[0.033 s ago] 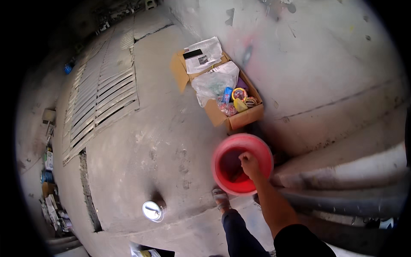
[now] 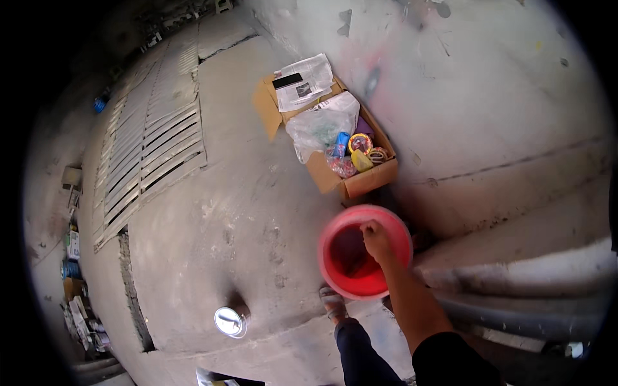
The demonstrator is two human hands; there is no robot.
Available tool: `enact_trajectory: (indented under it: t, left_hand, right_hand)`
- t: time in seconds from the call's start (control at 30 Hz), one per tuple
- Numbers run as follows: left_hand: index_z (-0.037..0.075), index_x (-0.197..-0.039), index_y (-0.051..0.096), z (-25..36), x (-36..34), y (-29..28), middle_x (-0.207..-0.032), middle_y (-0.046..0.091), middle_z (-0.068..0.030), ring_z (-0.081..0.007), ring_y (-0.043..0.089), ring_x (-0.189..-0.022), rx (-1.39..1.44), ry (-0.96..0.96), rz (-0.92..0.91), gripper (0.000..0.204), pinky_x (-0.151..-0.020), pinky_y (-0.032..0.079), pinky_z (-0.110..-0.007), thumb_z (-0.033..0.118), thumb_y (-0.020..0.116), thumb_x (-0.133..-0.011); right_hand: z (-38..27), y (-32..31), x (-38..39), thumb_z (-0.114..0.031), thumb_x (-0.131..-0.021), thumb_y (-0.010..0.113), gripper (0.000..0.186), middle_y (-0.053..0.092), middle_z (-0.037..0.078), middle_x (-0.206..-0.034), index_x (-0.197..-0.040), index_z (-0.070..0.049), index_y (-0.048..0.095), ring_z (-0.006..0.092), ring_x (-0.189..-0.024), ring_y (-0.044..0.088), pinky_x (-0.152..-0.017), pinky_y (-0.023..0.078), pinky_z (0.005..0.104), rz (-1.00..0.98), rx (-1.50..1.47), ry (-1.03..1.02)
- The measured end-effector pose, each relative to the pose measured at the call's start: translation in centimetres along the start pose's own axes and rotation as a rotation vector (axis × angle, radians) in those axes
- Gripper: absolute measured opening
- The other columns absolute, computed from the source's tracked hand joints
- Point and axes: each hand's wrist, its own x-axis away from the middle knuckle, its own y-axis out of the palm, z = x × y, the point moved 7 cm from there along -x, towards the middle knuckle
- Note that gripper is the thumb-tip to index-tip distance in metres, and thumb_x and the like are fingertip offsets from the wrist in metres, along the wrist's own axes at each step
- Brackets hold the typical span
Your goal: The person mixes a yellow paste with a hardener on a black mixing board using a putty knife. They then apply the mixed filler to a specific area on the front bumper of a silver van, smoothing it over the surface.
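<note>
A round red bucket [image 2: 399, 249] with a wide rim stands at the right of centre. Over its opening is my right hand [image 2: 375, 238], reaching in from the lower right. Its fingers are curled together; whatever they hold, if anything, I cannot make out. Low inside the bucket lies something dark and brownish, too dim to name. My left hand is out of view. Just beyond the bucket sits an open cardboard box [image 2: 370, 180] holding a clear plastic bag [image 2: 322, 128], rolls of tape [image 2: 360, 143] and several small packets.
A newspaper [image 2: 315, 67] with a black phone [image 2: 287, 81] lies at the box's far end. A shiny white-topped container [image 2: 230, 321] stands left of my foot [image 2: 332, 302]. A slatted grate [image 2: 161, 141] covers floor at the left; a pale wall [image 2: 463, 83] rises on the right.
My right hand has shifted slightly toward the far side of the bucket's opening, fingers still curled. The whole view has moved a little.
</note>
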Motion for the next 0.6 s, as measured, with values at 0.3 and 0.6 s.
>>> enact_trajectory:
  t: [0.3,0.6]
  left_hand:
    - [0.005,-0.113,0.045,-8.9,-6.9,6.8,-0.105,0.055,-0.0274,-0.0503,0.056,-0.095,-0.250,-0.120,-0.228,0.040,-0.083,0.046,-0.060,0.001,0.066,-0.079]
    - [0.005,-0.063,0.046,-7.5,-15.2,10.1,-0.067,0.050,-0.0183,-0.0394,0.050,-0.066,-0.041,-0.540,-0.138,0.014,-0.060,0.041,-0.050,-0.001,0.054,-0.072]
  right_hand:
    - [7.7,4.1,-26.9,-0.019,-0.080,0.061,0.029,0.059,0.018,-0.106,-0.103,-0.003,0.059,0.0357,-0.107,0.053,-0.090,0.044,0.0442,0.073,0.753,-0.004]
    - [11.5,7.5,-31.3,-0.033,-0.079,0.065,0.056,0.044,0.016,-0.132,-0.125,-0.005,0.046,0.0351,-0.127,0.034,-0.099,0.033,0.0501,-0.058,1.045,0.316]
